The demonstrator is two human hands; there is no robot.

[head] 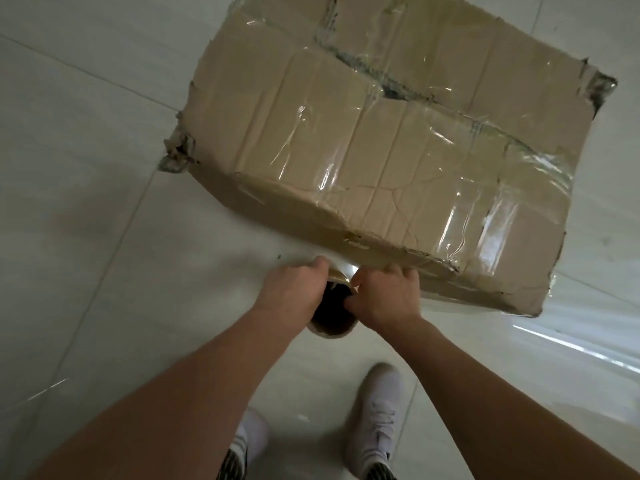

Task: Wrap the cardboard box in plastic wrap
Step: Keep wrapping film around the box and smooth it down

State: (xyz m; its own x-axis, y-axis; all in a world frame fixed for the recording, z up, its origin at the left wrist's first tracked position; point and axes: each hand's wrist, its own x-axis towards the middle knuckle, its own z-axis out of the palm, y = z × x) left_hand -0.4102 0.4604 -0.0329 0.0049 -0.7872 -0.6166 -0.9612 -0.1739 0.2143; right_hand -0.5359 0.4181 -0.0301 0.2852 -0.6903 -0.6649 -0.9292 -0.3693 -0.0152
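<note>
Dented box [381, 133] with torn corners sits on the tiled floor [86, 237], upper centre-right, its top and right part already under glossy film [502, 230]. Both hands grip the roll [334, 329] just at the box's near edge. Left hand [294, 289] is curled round the roll's left side and right hand [384, 296] round its right, one digit over the dark core's rim. Roll is seen end-on. Loose film runs from the box's near-right corner over the floor to the right. White shoe [377, 420] is below the right forearm; second shoe [251, 431] is partly hidden by the left forearm.
</note>
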